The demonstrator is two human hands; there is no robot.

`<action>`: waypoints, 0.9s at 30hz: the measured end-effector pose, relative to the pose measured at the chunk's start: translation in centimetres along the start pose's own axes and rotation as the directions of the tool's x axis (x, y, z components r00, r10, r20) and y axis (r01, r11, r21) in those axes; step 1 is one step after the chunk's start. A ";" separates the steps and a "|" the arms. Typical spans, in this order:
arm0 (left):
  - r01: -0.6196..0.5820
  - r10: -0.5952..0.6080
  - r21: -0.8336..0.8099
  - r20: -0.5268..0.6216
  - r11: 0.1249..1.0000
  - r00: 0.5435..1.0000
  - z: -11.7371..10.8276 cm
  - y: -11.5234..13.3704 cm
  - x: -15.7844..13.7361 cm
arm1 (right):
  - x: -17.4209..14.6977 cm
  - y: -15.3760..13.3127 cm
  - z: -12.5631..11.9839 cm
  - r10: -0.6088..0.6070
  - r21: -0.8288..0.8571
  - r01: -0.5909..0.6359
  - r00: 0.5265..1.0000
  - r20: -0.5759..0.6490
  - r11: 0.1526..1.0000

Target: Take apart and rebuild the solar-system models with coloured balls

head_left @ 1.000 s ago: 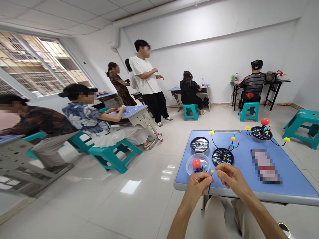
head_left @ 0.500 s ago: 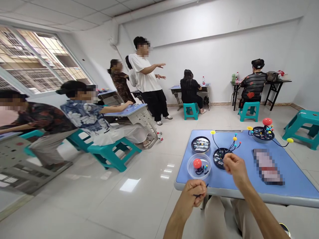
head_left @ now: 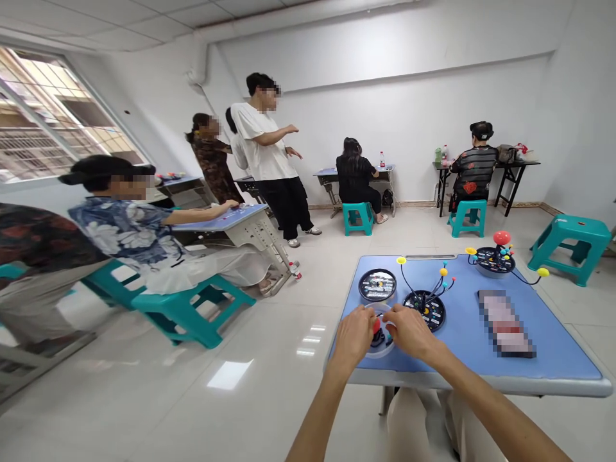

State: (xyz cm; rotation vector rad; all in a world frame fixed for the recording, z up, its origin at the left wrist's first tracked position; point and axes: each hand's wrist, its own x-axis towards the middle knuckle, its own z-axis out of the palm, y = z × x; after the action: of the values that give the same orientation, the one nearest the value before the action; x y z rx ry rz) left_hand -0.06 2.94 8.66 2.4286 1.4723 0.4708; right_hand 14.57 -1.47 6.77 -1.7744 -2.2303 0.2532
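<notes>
My left hand (head_left: 355,333) and my right hand (head_left: 411,328) meet over a clear round tub (head_left: 385,351), fingertips close together. Both are closed. A bit of thin black rod (head_left: 379,314) shows at the left fingertips; what the right fingers pinch, if anything, is hidden. Inside the tub lie a red ball (head_left: 376,325), partly covered by my left fingers, and small black parts (head_left: 378,339). Just right of the tub stands a planet model (head_left: 424,310) on a black round base, its curved black arms tipped with coloured balls.
Behind the tub sits a black printed disc (head_left: 378,285). A second planet model (head_left: 495,259) with a red ball stands at the desk's (head_left: 462,359) far right, and a blurred-out flat object (head_left: 505,324) lies nearer. Several people sit or stand around the room; a green stool (head_left: 570,247) is to the right.
Both hands have come together over the tub; the left moved up from the desk's front edge, the right moved left away from the near planet model. The view has turned slightly right.
</notes>
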 end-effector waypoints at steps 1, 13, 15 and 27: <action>-0.010 0.007 0.076 0.038 0.997 0.999 -0.2 0.2 0.3 | -0.4 0.4 -0.4 0.012 0.025 -0.011 0.999 -0.032 1.000; -0.097 -0.011 -0.519 -0.200 0.849 0.980 8.0 6.7 -1.0 | -0.7 7.6 -8.3 -0.038 -0.295 0.019 0.998 -0.058 0.955; -0.015 -0.127 -0.591 -0.197 0.807 0.972 10.1 8.2 -0.4 | 0.2 7.5 -8.0 -0.052 -0.355 0.081 0.994 0.091 0.931; 0.021 -0.191 -0.603 -0.219 0.798 0.957 11.7 9.2 3.7 | 1.5 8.0 -6.2 -0.040 -0.407 0.117 0.980 0.193 0.906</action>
State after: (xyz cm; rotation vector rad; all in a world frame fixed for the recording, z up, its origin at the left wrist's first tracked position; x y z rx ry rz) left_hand 13.69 1.50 1.97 1.8169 1.2850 1.0928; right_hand 23.67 1.58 10.35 -1.9219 -2.6375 -0.0964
